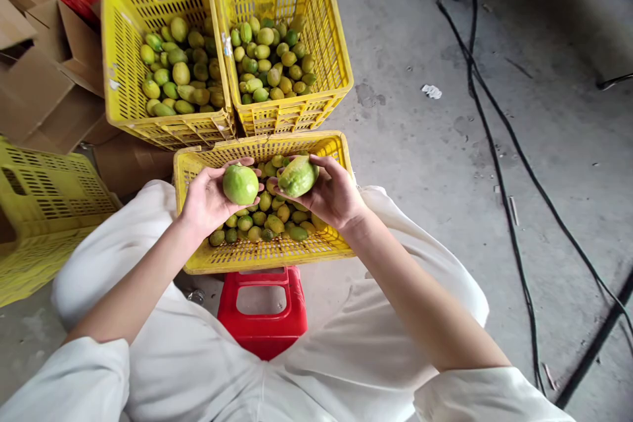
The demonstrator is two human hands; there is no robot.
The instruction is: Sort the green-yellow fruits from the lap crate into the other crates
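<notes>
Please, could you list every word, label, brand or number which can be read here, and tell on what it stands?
No text can be read.
Far left crate: whitish patches, too small to read.
Far right crate: a small pale mark, too blurred.
Round fruit, longer fruit: no label visible.
Cardboard: no print visible.

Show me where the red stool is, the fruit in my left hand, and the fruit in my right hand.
Red stool (262,324): head view, its side.
Left fruit (241,185): head view, its middle.
Right fruit (298,177): head view, its middle.
</notes>
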